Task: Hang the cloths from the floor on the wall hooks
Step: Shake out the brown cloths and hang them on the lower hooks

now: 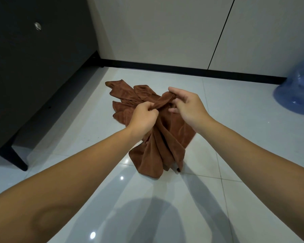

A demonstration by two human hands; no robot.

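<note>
A brown cloth (pixel 161 149) hangs in folds from both my hands above the pale tiled floor. My left hand (pixel 142 118) grips a bunched part of its top edge in a closed fist. My right hand (pixel 188 106) pinches the same edge a little to the right, fingers curled over the fabric. More brown cloth (pixel 125 97) lies crumpled on the floor behind the held one, towards the wall. I cannot tell whether it is a separate piece. No wall hooks are in sight.
A black cabinet (pixel 33 67) on short legs stands at the left, with a round metal knob (pixel 37 25). A white panelled wall (pixel 165 32) with a black skirting runs across the back. A blue water bottle (pixel 297 92) sits at the far right.
</note>
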